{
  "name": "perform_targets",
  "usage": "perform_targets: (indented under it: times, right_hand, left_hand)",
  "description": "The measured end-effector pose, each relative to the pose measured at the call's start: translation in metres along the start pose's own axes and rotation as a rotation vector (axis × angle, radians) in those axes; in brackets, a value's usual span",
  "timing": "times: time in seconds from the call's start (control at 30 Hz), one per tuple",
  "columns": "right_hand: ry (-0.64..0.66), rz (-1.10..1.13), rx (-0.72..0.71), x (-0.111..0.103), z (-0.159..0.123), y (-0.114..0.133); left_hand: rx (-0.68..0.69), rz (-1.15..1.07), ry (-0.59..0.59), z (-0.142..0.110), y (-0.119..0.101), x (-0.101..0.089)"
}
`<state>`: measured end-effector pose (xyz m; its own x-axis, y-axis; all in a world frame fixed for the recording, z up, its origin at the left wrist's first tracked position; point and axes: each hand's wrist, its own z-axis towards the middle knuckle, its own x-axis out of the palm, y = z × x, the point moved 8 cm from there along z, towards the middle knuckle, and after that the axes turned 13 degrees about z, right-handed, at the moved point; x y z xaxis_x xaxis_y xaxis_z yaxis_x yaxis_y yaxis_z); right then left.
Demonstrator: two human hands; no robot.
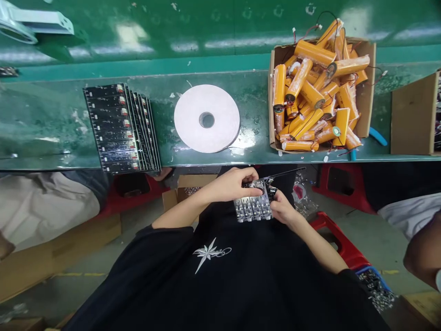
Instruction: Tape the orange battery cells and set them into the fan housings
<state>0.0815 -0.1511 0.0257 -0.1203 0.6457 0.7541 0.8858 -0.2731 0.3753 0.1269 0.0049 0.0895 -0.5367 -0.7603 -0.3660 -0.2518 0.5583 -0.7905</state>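
Note:
Over my lap, below the bench edge, I hold a panel of small circuit boards (253, 208) between both hands. The side facing me carries rows of shiny metal parts. My left hand (237, 185) reaches across its top left, thumb and fingers closed on the upper edge. At the right edge, my right hand (283, 208) is closed around dark boards, its fingers partly hidden behind them. A thin dark strip (284, 173) sticks out to the upper right from the panel's top; whether it is attached I cannot tell.
On the green bench (255, 151) stand a stack of black circuit board panels (120, 128), a white roll (189, 117) and a cardboard box (365, 92) of orange wired battery packs (312, 94). Another box (411, 117) is at right. People sit on both sides; a red stool (339, 241) is lower right.

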Motion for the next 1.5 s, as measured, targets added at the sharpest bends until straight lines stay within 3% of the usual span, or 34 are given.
perform_targets:
  times: [0.1,0.17,0.27,0.37,0.5,0.63,0.7,0.8,0.83,0.9,1.0,1.03,1.1,1.17,1.23,1.3,1.37,1.4,1.47,1.5]
  right_hand:
    - [-0.019,-0.042,-0.01,-0.001,0.004,0.003]
    - [-0.078,-0.141,-0.034,-0.004,0.006,0.008]
    - [-0.175,-0.12,-0.119,-0.006,0.003,0.015]
    - [-0.151,-0.135,-0.174,0.0,0.003,0.022]
    - [0.039,-0.416,-0.203,0.017,-0.003,0.044]
    - [0.186,-0.856,-0.424,0.042,-0.03,0.089]
    - [0.272,-1.083,-0.532,0.055,-0.047,0.107]
    - [0.275,-1.375,-0.667,0.065,-0.076,0.135]
    - [0.218,-1.428,-0.705,0.064,-0.085,0.15]
    - [-0.017,-1.461,-0.827,0.052,-0.109,0.194]
    - [-0.679,-1.404,-1.122,0.013,-0.161,0.292]
    - [-0.897,-1.399,-1.147,-0.003,-0.176,0.322]
    - [-1.157,-1.454,-1.051,-0.033,-0.187,0.37]
    - [-1.221,-1.543,-0.887,-0.052,-0.183,0.397]
    - [-1.209,-1.614,-0.864,-0.05,-0.177,0.397]
    - [-1.11,-1.603,-1.019,-0.024,-0.17,0.37]
    - [-0.83,-1.48,-1.128,0.009,-0.153,0.318]
    - [-0.622,-1.386,-1.061,0.023,-0.136,0.285]
    - [-0.194,-1.246,-0.777,0.05,-0.094,0.211]
    - [-0.089,-1.216,-0.699,0.06,-0.08,0.181]
  left_hand:
    - [-0.021,0.054,-0.075,-0.002,0.0,-0.004]
    - [-0.008,0.047,-0.091,-0.006,-0.002,-0.003]
    - [-0.007,0.121,-0.101,-0.018,-0.004,-0.005]
    - [-0.002,0.153,-0.07,-0.026,0.002,-0.006]
    - [0.071,-0.171,0.143,-0.024,0.009,0.011]
    - [0.001,-0.642,0.358,-0.027,0.009,0.05]
    - [0.01,-0.83,0.495,-0.032,0.001,0.07]
    - [0.134,-0.86,0.723,-0.044,-0.019,0.089]
    - [0.155,-0.837,0.756,-0.046,-0.024,0.092]
    - [0.13,-0.842,0.677,-0.04,-0.027,0.089]
    - [0.058,-0.928,0.442,-0.024,-0.026,0.073]
    - [0.054,-0.921,0.389,-0.021,-0.026,0.067]
    - [0.076,-0.854,0.311,-0.015,-0.029,0.057]
    - [0.113,-0.782,0.208,-0.011,-0.031,0.045]
    - [0.144,-0.727,0.095,-0.01,-0.031,0.033]
    - [0.173,-0.68,-0.033,-0.009,-0.03,0.022]
    - [0.211,-0.611,-0.161,-0.011,-0.029,0.011]
    - [0.24,-0.57,-0.212,-0.011,-0.03,0.007]
    - [0.31,-0.475,-0.262,-0.012,-0.034,0.001]
    - [0.35,-0.43,-0.274,-0.012,-0.037,-0.001]
